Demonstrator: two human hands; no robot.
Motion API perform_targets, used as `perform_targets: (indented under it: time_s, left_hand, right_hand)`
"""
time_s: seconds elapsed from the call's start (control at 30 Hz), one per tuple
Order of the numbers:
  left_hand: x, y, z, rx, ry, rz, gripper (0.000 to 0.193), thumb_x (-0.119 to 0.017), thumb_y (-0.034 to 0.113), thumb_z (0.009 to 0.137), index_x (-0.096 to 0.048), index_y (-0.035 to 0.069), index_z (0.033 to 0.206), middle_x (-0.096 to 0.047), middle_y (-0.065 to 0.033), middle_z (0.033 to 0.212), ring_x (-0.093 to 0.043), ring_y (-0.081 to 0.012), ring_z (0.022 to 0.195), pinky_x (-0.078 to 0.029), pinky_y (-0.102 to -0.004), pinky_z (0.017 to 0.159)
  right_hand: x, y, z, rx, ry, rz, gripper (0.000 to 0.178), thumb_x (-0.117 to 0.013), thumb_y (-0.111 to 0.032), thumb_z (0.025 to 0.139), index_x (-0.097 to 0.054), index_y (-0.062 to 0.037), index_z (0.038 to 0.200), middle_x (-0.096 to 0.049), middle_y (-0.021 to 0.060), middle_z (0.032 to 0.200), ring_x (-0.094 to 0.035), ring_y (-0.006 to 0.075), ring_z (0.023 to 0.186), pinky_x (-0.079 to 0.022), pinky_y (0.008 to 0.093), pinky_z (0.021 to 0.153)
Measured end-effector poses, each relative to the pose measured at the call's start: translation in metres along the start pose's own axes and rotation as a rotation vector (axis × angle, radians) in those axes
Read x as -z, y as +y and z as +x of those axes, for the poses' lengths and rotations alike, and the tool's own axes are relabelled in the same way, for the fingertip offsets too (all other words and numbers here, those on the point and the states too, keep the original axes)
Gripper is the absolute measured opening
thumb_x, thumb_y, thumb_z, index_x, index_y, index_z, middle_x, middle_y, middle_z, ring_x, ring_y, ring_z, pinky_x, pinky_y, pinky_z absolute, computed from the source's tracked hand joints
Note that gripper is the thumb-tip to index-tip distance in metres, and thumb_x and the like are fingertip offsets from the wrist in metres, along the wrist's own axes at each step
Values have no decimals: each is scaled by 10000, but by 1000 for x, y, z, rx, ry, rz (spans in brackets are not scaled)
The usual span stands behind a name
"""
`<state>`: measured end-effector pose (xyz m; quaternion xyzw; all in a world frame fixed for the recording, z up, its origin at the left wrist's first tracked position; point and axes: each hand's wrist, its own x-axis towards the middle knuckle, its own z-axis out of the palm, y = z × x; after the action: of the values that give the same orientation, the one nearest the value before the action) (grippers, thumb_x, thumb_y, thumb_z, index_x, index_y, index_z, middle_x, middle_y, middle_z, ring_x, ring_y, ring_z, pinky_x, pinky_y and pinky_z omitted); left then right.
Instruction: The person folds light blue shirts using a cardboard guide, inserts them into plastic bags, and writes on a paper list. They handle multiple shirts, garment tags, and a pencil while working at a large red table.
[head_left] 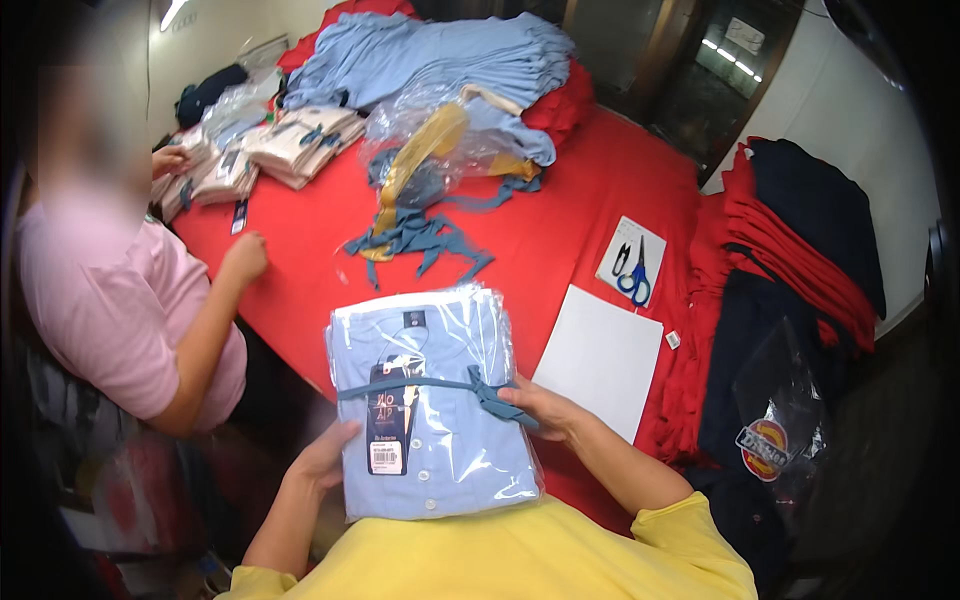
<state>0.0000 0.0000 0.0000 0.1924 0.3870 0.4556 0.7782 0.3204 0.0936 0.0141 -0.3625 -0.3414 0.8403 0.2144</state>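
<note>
Close to my body I hold a stack of folded light-blue shirts in clear plastic bags (455,440), bound with a blue cloth strip (435,383). A dark hang tag with a white label (387,420) shows on the topmost shirt through the plastic. My left hand (325,452) grips the stack's left side, its fingers partly hidden beneath. At the right side my right hand (540,405) is closed around the edge, thumb by the strip's knot. The stack is tilted up toward me over the front edge of the red-covered table (310,290).
Scissors (634,277) and white board (600,355) lie right of the stack. Blue cloth strips (415,240) and loose plastic sit ahead. Light-blue garments (430,60) are heaped at the back. A co-worker (140,300) stands left by beige packs (290,150). Red and navy fabric (790,250) is piled right.
</note>
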Motion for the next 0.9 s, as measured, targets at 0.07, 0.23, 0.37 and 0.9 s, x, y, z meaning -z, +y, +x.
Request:
perform_targets:
  time_s: [0.07, 0.23, 0.37, 0.9]
  left_hand:
    - [-13, -1, -15, 21, 92, 81, 554, -700, 258, 810, -512, 39, 1283, -596, -169, 1203, -580, -259, 1125, -499, -392, 945]
    - [-31, -3, 11, -300, 27, 162, 777, -636, 141, 810, -209, 38, 1451, -480, -121, 1303, -495, -211, 1181, -429, -363, 990]
    - [-20, 24, 25, -641, 42, 546, 842, -700, 79, 756, -220, 51, 1447, -475, -91, 1298, -486, -199, 1164, -410, -341, 993]
    - [49, 12, 103, -690, 66, 933, 685, -795, 14, 629, -521, -6, 1257, -583, -76, 1234, -526, -165, 1102, -452, -333, 949]
  right_hand:
    - [-10, 3, -4, -33, -25, -52, 927, -723, -262, 794, -145, -73, 1494, -368, 130, 1421, -387, 247, 1295, -328, 376, 1078]
    - [-15, -21, -12, 173, 93, -230, 855, -708, -190, 757, -231, 23, 1434, -466, 156, 1295, -476, 245, 1185, -382, 365, 1022]
    - [-1, -49, -3, 398, 35, -445, 754, -745, -101, 689, -381, 32, 1336, -567, 83, 1138, -536, 165, 1059, -427, 304, 921]
    - [73, 33, 53, 714, 238, -389, 629, -790, -24, 635, -548, 8, 1215, -631, 97, 1103, -633, 254, 935, -516, 388, 853]
